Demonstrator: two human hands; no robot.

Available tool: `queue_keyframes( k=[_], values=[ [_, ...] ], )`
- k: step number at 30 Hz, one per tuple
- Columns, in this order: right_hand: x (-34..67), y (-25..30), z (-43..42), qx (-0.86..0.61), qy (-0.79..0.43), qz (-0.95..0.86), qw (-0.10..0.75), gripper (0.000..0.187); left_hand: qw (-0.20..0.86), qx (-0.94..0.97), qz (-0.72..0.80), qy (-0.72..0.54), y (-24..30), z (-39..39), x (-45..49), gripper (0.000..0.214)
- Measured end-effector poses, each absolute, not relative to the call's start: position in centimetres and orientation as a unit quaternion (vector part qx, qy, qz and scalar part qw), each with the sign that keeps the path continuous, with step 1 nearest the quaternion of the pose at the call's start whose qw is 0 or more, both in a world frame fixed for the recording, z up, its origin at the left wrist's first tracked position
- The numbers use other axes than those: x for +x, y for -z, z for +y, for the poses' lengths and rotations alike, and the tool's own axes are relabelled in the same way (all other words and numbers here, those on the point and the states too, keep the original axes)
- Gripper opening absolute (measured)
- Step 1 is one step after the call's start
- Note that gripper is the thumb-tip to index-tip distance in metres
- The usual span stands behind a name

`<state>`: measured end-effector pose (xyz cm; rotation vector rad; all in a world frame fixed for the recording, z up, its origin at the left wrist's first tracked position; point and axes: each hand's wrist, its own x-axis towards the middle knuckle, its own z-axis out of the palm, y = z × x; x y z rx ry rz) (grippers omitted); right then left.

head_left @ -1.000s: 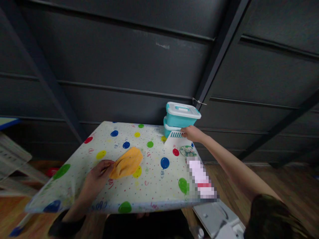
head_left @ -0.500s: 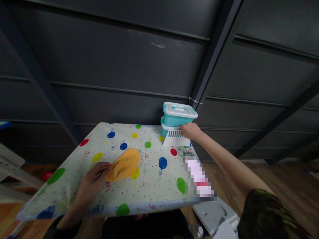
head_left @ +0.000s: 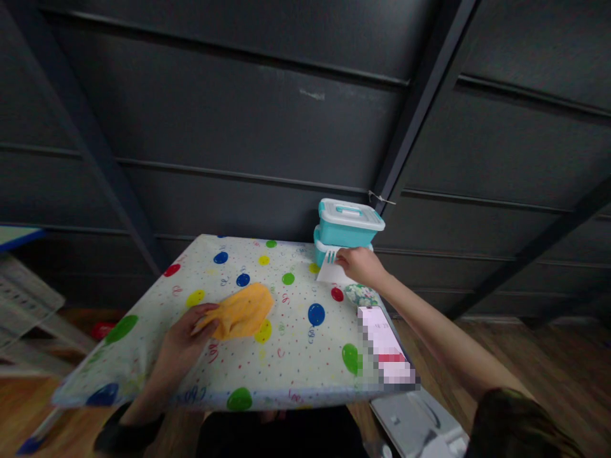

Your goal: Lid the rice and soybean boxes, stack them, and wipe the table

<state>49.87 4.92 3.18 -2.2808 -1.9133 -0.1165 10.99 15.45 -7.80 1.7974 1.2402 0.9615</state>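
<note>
An orange cloth (head_left: pixel 243 312) lies crumpled on the table (head_left: pixel 286 356), which wears a white cover with coloured balloon spots. My left hand (head_left: pixel 184 334) is closed on the cloth's near end. My right hand (head_left: pixel 363 267) reaches to the far right corner and grips a white slotted plastic piece (head_left: pixel 329 268) that leans against two stacked teal boxes with white lids (head_left: pixel 347 226). A small round floral thing (head_left: pixel 360 294) rests just in front of that hand.
A phone with a pink screen (head_left: pixel 384 343) lies on the table's right edge. A dark panelled wall with slanting beams (head_left: pixel 420 95) stands right behind the table. Wooden floor shows on both sides, with a grey-white object (head_left: pixel 420 426) low at the right.
My right hand has slid left and down over the white slotted piece, covering more of it. My left hand stays on the orange cloth.
</note>
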Motion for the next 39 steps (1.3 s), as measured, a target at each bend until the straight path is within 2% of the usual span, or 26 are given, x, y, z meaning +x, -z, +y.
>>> queue_keyframes(
  k=[2,4,6,7,8,11,14,16,20,22,24,26,29,31,32,35,37,39],
  values=[
    [46.7,-1.4,5.2,-0.699,-0.14,-0.666,0.221,0.033,0.394,0.689,0.454,-0.404,7.0,14.5,11.7,0.039],
    [43.1,0.6,5.7,-0.597,-0.35,-0.639,0.335,0.056,0.455,0.664,0.412,-0.426,5.8,13.0,12.6,0.041],
    [39.8,2.4,6.4,-0.499,-0.517,-0.568,0.401,0.08,0.53,0.633,0.371,-0.426,4.5,11.5,13.3,0.047],
    [38.4,3.1,6.9,-0.457,-0.581,-0.529,0.418,0.085,0.559,0.62,0.353,-0.423,3.9,10.8,13.6,0.049],
    [37.2,3.5,7.4,-0.418,-0.631,-0.494,0.429,0.083,0.581,0.61,0.335,-0.422,3.4,10.2,13.6,0.049],
    [34.6,4.0,8.8,-0.321,-0.716,-0.44,0.437,0.062,0.608,0.593,0.297,-0.436,2.7,9.4,13.0,0.047],
    [32.9,3.2,9.6,-0.295,-0.756,-0.439,0.384,0.039,0.616,0.583,0.296,-0.439,3.4,9.7,11.1,0.047],
    [32.1,2.1,9.7,-0.3,-0.768,-0.427,0.371,0.03,0.618,0.58,0.309,-0.432,4.0,10.2,9.6,0.048],
    [31.6,-0.6,10.8,-0.334,-0.706,-0.412,0.469,0.024,0.539,0.64,0.363,-0.409,4.6,12.2,6.3,0.045],
    [31.6,-1.7,12.0,-0.383,-0.61,-0.467,0.512,0.025,0.469,0.676,0.411,-0.393,4.8,13.9,4.6,0.048],
    [31.5,-2.4,13.3,-0.429,-0.466,-0.577,0.516,0.025,0.377,0.702,0.46,-0.392,5.4,15.7,3.0,0.049],
    [31.0,-2.4,14.2,-0.45,-0.303,-0.712,0.446,0.019,0.245,0.731,0.504,-0.39,6.2,17.5,1.7,0.043],
    [29.1,-0.6,14.0,-0.388,-0.15,-0.88,0.231,0.004,0.068,0.773,0.534,-0.335,7.6,18.9,0.9,0.04],
    [27.7,1.5,12.9,-0.321,-0.126,-0.931,0.116,0.019,0.016,0.791,0.536,-0.295,8.6,19.0,1.1,0.042],
    [27.0,2.6,12.3,-0.308,-0.118,-0.939,0.097,0.033,0.0,0.796,0.535,-0.282,9.1,18.9,1.3,0.044],
    [25.7,5.6,10.9,-0.372,-0.094,-0.913,0.142,0.061,-0.038,0.805,0.526,-0.273,10.4,18.4,1.8,0.045],
    [25.2,6.9,11.1,-0.426,-0.092,-0.885,0.162,0.067,-0.056,0.811,0.514,-0.273,11.0,18.3,2.1,0.044],
    [25.0,7.8,12.4,-0.457,-0.107,-0.871,0.145,0.072,-0.061,0.815,0.508,-0.27,11.3,18.3,2.1,0.046]
  ],
)
